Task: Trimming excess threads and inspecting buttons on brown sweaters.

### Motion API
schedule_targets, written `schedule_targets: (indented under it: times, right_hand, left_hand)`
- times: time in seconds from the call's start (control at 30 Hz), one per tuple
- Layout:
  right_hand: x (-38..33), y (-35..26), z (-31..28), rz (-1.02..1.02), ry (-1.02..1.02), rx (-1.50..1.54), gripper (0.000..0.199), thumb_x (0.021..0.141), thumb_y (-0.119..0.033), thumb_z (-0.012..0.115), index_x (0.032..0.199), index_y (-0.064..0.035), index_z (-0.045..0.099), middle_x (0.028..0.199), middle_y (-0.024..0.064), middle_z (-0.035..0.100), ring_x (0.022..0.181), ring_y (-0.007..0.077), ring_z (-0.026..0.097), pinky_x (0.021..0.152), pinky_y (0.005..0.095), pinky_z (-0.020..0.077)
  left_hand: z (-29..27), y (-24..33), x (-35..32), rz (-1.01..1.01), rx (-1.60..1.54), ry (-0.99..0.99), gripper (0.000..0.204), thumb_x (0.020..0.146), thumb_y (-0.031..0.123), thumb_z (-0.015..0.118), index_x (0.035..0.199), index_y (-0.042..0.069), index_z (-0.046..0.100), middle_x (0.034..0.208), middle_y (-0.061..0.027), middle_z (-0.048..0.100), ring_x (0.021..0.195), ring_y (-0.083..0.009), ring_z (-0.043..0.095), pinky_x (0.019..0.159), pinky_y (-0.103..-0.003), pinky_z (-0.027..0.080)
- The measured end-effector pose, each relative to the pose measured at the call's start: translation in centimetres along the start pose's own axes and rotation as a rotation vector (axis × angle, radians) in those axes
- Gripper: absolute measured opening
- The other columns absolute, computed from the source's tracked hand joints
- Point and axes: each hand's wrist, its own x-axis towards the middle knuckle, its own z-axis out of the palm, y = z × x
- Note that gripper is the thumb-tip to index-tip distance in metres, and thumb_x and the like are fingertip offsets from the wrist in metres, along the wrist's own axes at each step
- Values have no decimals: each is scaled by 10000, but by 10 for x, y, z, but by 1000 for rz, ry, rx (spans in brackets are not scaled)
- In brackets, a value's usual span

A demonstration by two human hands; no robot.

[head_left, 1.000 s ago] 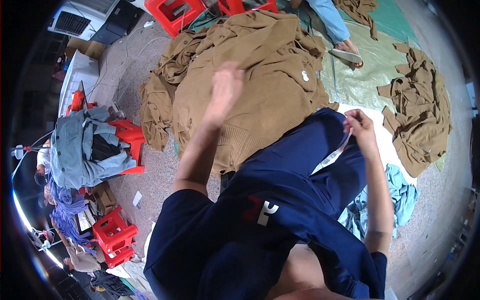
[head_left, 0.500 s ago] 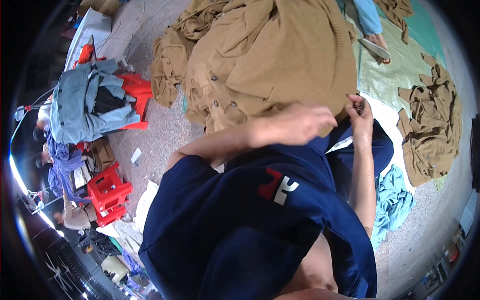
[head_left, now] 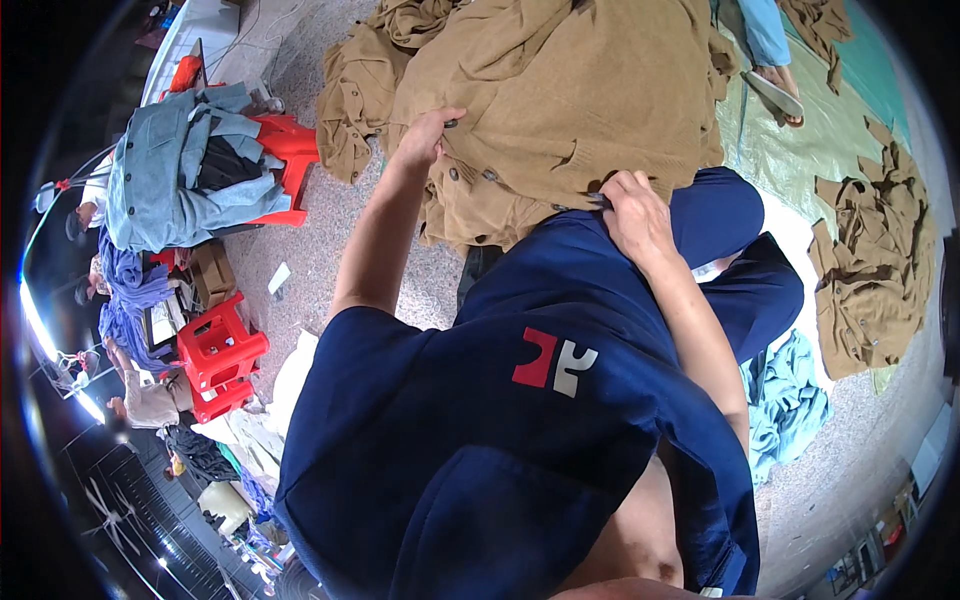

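Note:
A brown knit cardigan [head_left: 610,90] with dark buttons is spread over my lap and the heap in front of me. At its left, my left hand [head_left: 428,138] is closed on the button edge, with a dark button beside the fingertips. My right hand [head_left: 637,212] is at the lower hem, over my thigh, fingers curled around a small dark tool [head_left: 598,200]. Only the tool's tip shows past the fingers, and I cannot make out its kind. The tip is close to the cardigan's hem.
More brown garments [head_left: 875,260] lie on sheeting to the right, near a teal cloth pile [head_left: 790,400]. Grey-blue garments [head_left: 155,185] cover a red stool [head_left: 290,150] at left; another red stool [head_left: 220,345] stands nearer. A person's sandalled foot [head_left: 778,95] is at the upper right.
My left hand has moved left and away from me, from near the right hand to the cardigan's left edge. My right hand has moved left along the hem with the dark tool.

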Motion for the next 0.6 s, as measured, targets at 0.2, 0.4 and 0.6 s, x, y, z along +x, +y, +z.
schedule_targets:
  times: [0.2, 0.4, 0.6]
  right_hand:
    - [-53, 25, -55, 251, 49, 796, 217, 893, -177, 625, 1024, -8, 591, 800, 22, 565, 764, 124, 526, 683, 295, 436]
    - [-192, 21, -159, 576, 488, 926, 249, 660, -212, 634, 748, -2, 534, 711, -2, 477, 671, 84, 421, 603, 235, 311]
    - [-351, -2, -187, 396, 812, 981, 232, 702, -190, 651, 788, 5, 560, 796, 108, 578, 717, 186, 543, 661, 315, 442]
  left_hand:
    - [18, 35, -27, 71, -751, -259, 264, 903, 67, 519, 1144, -39, 538, 1058, -129, 669, 925, -234, 664, 858, -359, 537]
    - [120, 78, -93, 141, -1175, -1174, 462, 918, 138, 424, 1333, -65, 412, 1349, -202, 507, 1263, -336, 476, 1093, -493, 332]
    - [210, 73, -175, -255, -851, -1068, 436, 892, 112, 534, 1300, -25, 462, 1268, -177, 566, 1193, -344, 528, 1051, -497, 383]
